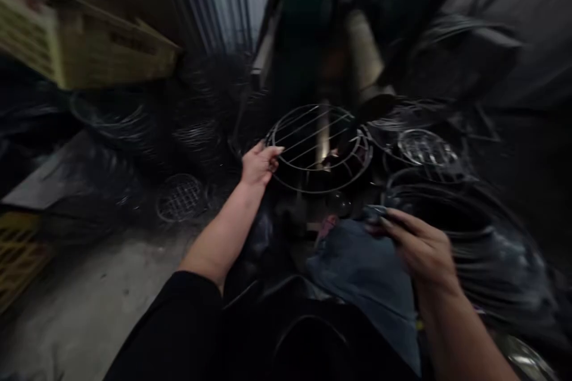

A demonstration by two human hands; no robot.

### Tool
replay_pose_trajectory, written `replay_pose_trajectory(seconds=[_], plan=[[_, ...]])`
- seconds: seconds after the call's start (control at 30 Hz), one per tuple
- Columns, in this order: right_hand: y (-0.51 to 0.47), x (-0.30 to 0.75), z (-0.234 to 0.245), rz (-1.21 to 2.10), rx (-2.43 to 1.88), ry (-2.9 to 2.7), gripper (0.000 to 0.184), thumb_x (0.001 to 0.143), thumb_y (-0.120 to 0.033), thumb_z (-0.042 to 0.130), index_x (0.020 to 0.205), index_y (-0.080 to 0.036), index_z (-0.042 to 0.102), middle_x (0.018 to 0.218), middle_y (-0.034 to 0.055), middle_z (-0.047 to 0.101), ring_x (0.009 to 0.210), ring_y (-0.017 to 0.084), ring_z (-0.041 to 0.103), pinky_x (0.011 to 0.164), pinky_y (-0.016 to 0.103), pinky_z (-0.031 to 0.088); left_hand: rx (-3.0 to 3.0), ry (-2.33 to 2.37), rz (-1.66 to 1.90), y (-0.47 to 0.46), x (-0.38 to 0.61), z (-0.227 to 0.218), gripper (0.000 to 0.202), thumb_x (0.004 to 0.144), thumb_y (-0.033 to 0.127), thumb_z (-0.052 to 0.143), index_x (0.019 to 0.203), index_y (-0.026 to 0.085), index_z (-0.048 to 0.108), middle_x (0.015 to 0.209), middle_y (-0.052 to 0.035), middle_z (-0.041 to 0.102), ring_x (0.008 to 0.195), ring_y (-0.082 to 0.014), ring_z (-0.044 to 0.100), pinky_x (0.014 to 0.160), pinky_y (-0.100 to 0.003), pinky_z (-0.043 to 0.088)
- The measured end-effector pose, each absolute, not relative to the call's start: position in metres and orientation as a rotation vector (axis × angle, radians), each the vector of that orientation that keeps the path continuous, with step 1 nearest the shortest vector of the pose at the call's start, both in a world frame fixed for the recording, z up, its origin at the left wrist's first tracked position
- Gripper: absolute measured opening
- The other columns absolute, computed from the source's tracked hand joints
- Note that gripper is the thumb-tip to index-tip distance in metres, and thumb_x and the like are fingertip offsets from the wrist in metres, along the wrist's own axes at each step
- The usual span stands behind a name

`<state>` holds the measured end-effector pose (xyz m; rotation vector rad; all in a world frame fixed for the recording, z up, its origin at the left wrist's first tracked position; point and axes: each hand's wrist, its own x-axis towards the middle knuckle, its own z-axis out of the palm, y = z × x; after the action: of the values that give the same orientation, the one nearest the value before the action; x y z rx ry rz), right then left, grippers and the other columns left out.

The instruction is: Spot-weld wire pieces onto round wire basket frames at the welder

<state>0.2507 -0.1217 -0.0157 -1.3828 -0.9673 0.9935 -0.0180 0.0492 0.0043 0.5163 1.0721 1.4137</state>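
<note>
My left hand (260, 164) is closed around the left edge of a round wire rack (297, 131), thumb on top. The rack has parallel bars across a ring, with another, larger ring just below it. Its far right part lies by the metal rod (323, 137) of a machine. My right hand (422, 247) is closed in a pinch over a blue-grey cloth (366, 268) near my lap. At its fingertips is something small and dark, too blurred to make out; it may be part of the cloth.
A thick cylindrical machine arm (364, 53) reaches down behind the rack. Stacked wire rings (447, 208) stand at right, with a barred round rack (426, 147) behind. A small grid (179, 197) lies at left. Yellow crates (116, 50) are at upper left.
</note>
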Motion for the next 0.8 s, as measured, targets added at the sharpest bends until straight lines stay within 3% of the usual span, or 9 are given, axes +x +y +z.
replay_pose_trajectory(seconds=[0.17, 0.37, 0.47, 0.6, 0.7, 0.8], plan=[[-0.114, 0.260, -0.028, 1.140, -1.454, -0.861, 0.040, 0.063, -0.040, 0.081, 0.090, -0.016, 0.062, 0.066, 0.0035, 0.069, 0.054, 0.020, 0.068, 0.045, 0.024, 0.048, 0.529, 1.143, 1.397, 0.047, -0.019, 0.014, 0.039, 0.048, 0.006, 0.072, 0.081, 0.016, 0.053, 0.057, 0.0039, 0.057, 0.044, -0.0079, 0.050, 0.039, -0.017, 0.036], [-0.142, 0.282, -0.043, 1.196, -1.571, -0.725, 0.039, 0.061, -0.038, 0.080, 0.080, -0.017, 0.052, 0.059, 0.0010, 0.067, 0.045, 0.014, 0.063, 0.039, 0.017, 0.040, 0.574, 1.146, 1.381, 0.051, -0.011, 0.010, 0.030, 0.049, 0.006, 0.068, 0.071, 0.016, 0.049, 0.059, 0.0013, 0.057, 0.050, -0.0111, 0.056, 0.038, -0.017, 0.038], [-0.146, 0.287, -0.049, 1.204, -1.553, -0.719, 0.039, 0.061, -0.039, 0.081, 0.078, -0.017, 0.053, 0.058, 0.0005, 0.067, 0.044, 0.014, 0.063, 0.040, 0.017, 0.041, 0.563, 1.166, 1.395, 0.054, -0.008, 0.009, 0.030, 0.050, 0.005, 0.067, 0.069, 0.016, 0.047, 0.059, 0.0009, 0.057, 0.054, -0.0133, 0.059, 0.038, -0.017, 0.038], [-0.137, 0.282, -0.044, 1.117, -1.431, -0.754, 0.032, 0.063, -0.034, 0.081, 0.083, -0.016, 0.064, 0.063, 0.0017, 0.069, 0.053, 0.017, 0.068, 0.046, 0.021, 0.049, 0.584, 1.150, 1.381, 0.053, -0.007, 0.009, 0.031, 0.049, 0.007, 0.069, 0.072, 0.015, 0.050, 0.058, 0.0016, 0.056, 0.050, -0.0113, 0.056, 0.038, -0.017, 0.038], [-0.113, 0.261, -0.027, 1.040, -1.257, -0.856, 0.021, 0.067, -0.028, 0.080, 0.082, -0.016, 0.070, 0.071, 0.0043, 0.072, 0.063, 0.019, 0.071, 0.054, 0.025, 0.054, 0.579, 1.147, 1.379, 0.054, -0.006, 0.009, 0.034, 0.049, 0.008, 0.071, 0.076, 0.016, 0.051, 0.058, 0.0024, 0.056, 0.047, -0.0109, 0.055, 0.038, -0.018, 0.038], [-0.079, 0.229, -0.002, 1.049, -1.118, -0.936, 0.017, 0.070, -0.028, 0.077, 0.083, -0.017, 0.072, 0.076, 0.0046, 0.072, 0.067, 0.021, 0.071, 0.051, 0.026, 0.054, 0.560, 1.156, 1.392, 0.054, -0.004, 0.009, 0.041, 0.049, 0.007, 0.072, 0.084, 0.017, 0.053, 0.060, 0.0029, 0.057, 0.046, -0.0111, 0.055, 0.038, -0.018, 0.038]])
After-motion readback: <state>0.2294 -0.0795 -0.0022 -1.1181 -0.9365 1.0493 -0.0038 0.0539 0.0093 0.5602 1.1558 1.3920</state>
